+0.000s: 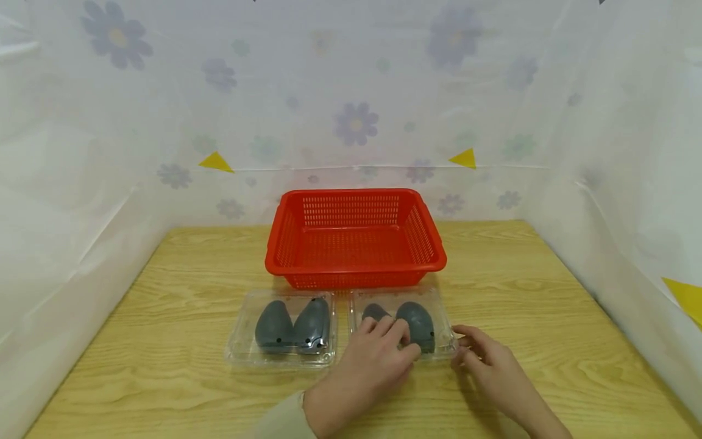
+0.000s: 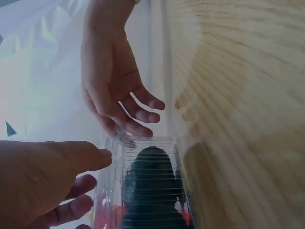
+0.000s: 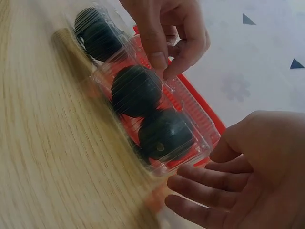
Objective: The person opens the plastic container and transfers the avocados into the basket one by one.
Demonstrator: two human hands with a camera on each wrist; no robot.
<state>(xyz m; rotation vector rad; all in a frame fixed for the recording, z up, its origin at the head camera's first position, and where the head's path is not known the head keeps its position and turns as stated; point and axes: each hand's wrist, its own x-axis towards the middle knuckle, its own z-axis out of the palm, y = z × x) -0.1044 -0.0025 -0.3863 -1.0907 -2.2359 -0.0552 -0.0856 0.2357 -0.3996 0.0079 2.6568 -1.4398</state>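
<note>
Two dark green avocados [image 1: 415, 323] lie inside the right clear plastic clamshell box [image 1: 439, 305], which looks closed. My left hand [image 1: 378, 356] is over this box, its loosely bent fingers at the lid and hiding part of one avocado. Beside the same box, my right hand [image 1: 493, 366] has its fingertips at the right end; the right wrist view shows those fingers [image 3: 205, 188] spread and fairly straight. A second clear clamshell box [image 1: 241, 347] to the left holds two more avocados [image 1: 275, 326].
Directly behind both boxes stands a red plastic basket [image 1: 356, 268] with slotted walls. Everything sits on a wood-grain table [image 1: 181, 317]. White flower-printed sheeting [image 1: 307, 91] hangs at the back and along both sides.
</note>
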